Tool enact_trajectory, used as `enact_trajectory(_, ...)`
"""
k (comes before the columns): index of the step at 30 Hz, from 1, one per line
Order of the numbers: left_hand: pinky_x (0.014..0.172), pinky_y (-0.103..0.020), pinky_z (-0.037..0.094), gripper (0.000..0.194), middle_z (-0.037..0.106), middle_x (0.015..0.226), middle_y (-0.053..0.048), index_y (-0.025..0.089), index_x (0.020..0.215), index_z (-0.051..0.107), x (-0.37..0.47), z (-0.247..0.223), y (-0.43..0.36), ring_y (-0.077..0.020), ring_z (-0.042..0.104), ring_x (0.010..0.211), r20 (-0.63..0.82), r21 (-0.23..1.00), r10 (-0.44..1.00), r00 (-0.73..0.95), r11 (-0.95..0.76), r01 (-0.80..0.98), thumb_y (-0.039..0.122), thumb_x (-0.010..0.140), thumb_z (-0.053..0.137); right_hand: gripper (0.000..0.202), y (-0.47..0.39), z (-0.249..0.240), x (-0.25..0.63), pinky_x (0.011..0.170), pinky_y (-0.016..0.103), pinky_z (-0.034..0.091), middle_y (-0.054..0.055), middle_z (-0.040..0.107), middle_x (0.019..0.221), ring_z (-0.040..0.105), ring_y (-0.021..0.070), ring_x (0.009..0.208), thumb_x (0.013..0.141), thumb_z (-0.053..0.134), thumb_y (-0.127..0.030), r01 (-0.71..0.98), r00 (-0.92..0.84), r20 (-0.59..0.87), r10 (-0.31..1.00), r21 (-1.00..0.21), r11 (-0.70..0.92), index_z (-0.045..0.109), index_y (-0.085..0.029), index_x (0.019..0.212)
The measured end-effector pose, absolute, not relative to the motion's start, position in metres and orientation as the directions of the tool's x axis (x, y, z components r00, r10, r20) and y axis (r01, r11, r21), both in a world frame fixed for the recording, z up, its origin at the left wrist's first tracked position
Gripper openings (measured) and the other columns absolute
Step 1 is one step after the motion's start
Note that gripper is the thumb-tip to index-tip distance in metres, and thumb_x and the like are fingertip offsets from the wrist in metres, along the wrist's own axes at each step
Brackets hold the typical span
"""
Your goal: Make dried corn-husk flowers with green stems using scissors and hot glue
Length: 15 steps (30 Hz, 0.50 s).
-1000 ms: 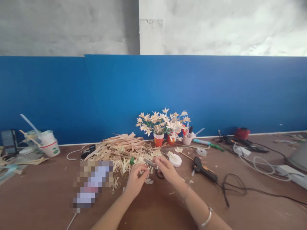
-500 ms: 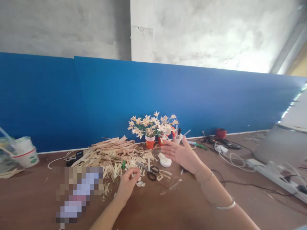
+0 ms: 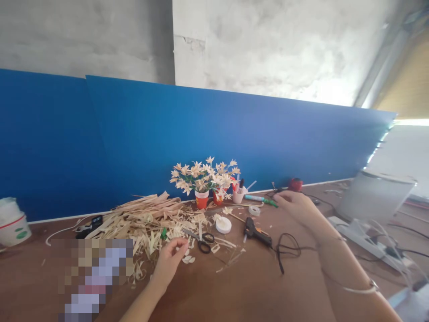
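Note:
My left hand (image 3: 170,260) hovers near the table's middle with its fingers pinched together; whatever lies between them is too small to make out. Beside it are black-handled scissors (image 3: 204,243) and a heap of pale dry husk strips (image 3: 147,219). My right hand (image 3: 295,205) reaches out at the right, near a green-tipped stick (image 3: 270,202), its fingertips bent down and partly hidden. Pale flowers (image 3: 204,174) stand in red cups (image 3: 201,200) at the back. A black glue gun (image 3: 256,232) lies between the hands, near a round white lid (image 3: 223,225).
A blue partition (image 3: 234,134) runs behind the table. On the right are a power strip (image 3: 365,243), cables and a whitish translucent bin (image 3: 375,194). A white cup (image 3: 15,229) sits far left. A tape roll (image 3: 254,210) lies behind the glue gun.
My right hand has moved right and away from the flower cups, uncovering the glue gun and tape roll. The view has turned to the right. My left hand keeps its pinch.

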<state>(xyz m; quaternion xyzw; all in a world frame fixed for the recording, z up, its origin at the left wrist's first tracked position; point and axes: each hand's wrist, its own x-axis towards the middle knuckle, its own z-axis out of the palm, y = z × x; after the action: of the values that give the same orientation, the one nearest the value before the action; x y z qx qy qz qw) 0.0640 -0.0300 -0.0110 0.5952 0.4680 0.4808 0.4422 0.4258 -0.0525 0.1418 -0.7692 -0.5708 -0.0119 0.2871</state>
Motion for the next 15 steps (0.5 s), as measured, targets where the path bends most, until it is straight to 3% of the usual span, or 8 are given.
enact_trajectory(3, 0.07, -0.027, 0.042, 0.027, 0.064, 0.075, -0.002, 0.018, 0.071, 0.063, 0.063, -0.011, -0.029, -0.0195, 0.056, 0.075, 0.157, 0.977, 0.984, 0.08, -0.167, 0.13, 0.044, 0.068, 0.06, 0.029, -0.06, 0.129, 0.476, 0.056, 0.034, 0.038, 0.014, 0.067, 0.083, 0.06, 0.0292, 0.074, 0.073, 0.047, -0.038, 0.82, 0.559, 0.255, 0.789, -0.311, -0.48, 0.069, -0.018, 0.076)
enact_trajectory(5, 0.069, -0.027, 0.042, 0.027, 0.063, 0.072, -0.001, 0.018, 0.07, 0.063, 0.062, -0.01, -0.029, -0.0187, 0.056, 0.073, 0.146, 0.981, 0.987, 0.064, -0.153, 0.118, 0.045, 0.067, 0.061, 0.034, -0.071, 0.122, 0.509, 0.056, 0.035, 0.037, 0.019, 0.065, 0.09, 0.06, 0.0314, 0.079, 0.074, 0.044, -0.036, 0.711, 0.701, 0.287, 0.653, -0.362, -0.603, 0.068, -0.017, 0.089)
enact_trajectory(8, 0.068, -0.025, 0.042, 0.027, 0.062, 0.068, 0.0, 0.018, 0.07, 0.062, 0.062, -0.01, -0.028, -0.0169, 0.055, 0.07, 0.128, 0.987, 0.991, 0.048, -0.132, 0.09, 0.045, 0.067, 0.061, 0.044, -0.078, 0.108, 0.534, 0.059, 0.035, 0.038, 0.023, 0.062, 0.1, 0.058, 0.031, 0.087, 0.077, 0.037, -0.031, 0.639, 0.769, 0.38, 0.514, -0.468, -0.61, 0.059, -0.011, 0.109)
enact_trajectory(10, 0.068, -0.024, 0.041, 0.026, 0.061, 0.068, 0.0, 0.018, 0.07, 0.061, 0.063, -0.011, -0.028, -0.0162, 0.054, 0.07, 0.121, 0.989, 0.991, 0.055, -0.125, 0.077, 0.044, 0.068, 0.061, 0.043, -0.072, 0.092, 0.525, 0.062, 0.035, 0.04, 0.025, 0.06, 0.102, 0.058, 0.0297, 0.086, 0.076, 0.038, -0.027, 0.699, 0.706, 0.311, 0.636, -0.453, -0.554, 0.058, -0.007, 0.109)
enact_trajectory(12, 0.067, -0.023, 0.04, 0.026, 0.06, 0.068, 0.001, 0.018, 0.07, 0.061, 0.063, -0.012, -0.028, -0.0156, 0.053, 0.069, 0.118, 0.99, 0.991, 0.061, -0.122, 0.07, 0.044, 0.069, 0.06, 0.031, -0.057, 0.068, 0.498, 0.068, 0.028, 0.042, 0.013, 0.065, 0.098, 0.059, 0.0227, 0.086, 0.072, 0.047, -0.022, 0.794, 0.556, 0.255, 0.791, -0.444, -0.415, 0.065, -0.015, 0.096)
enact_trajectory(13, 0.066, -0.022, 0.04, 0.026, 0.06, 0.068, 0.001, 0.018, 0.069, 0.06, 0.063, -0.012, -0.029, -0.0152, 0.053, 0.069, 0.118, 0.99, 0.991, 0.063, -0.122, 0.068, 0.044, 0.069, 0.06, 0.031, -0.048, 0.055, 0.48, 0.072, 0.026, 0.041, 0.01, 0.064, 0.1, 0.059, 0.0211, 0.089, 0.071, 0.048, -0.019, 0.872, 0.367, 0.211, 0.906, -0.417, -0.256, 0.064, -0.016, 0.097)
enact_trajectory(15, 0.065, -0.022, 0.04, 0.026, 0.059, 0.066, 0.002, 0.018, 0.07, 0.06, 0.063, -0.012, -0.029, -0.0143, 0.052, 0.066, 0.118, 0.99, 0.991, 0.062, -0.122, 0.071, 0.044, 0.069, 0.06, 0.04, -0.034, 0.031, 0.444, 0.076, 0.026, 0.04, 0.008, 0.062, 0.104, 0.057, 0.0207, 0.093, 0.066, 0.05, -0.014, 0.944, 0.13, 0.139, 0.982, -0.322, -0.08, 0.06, -0.019, 0.104)
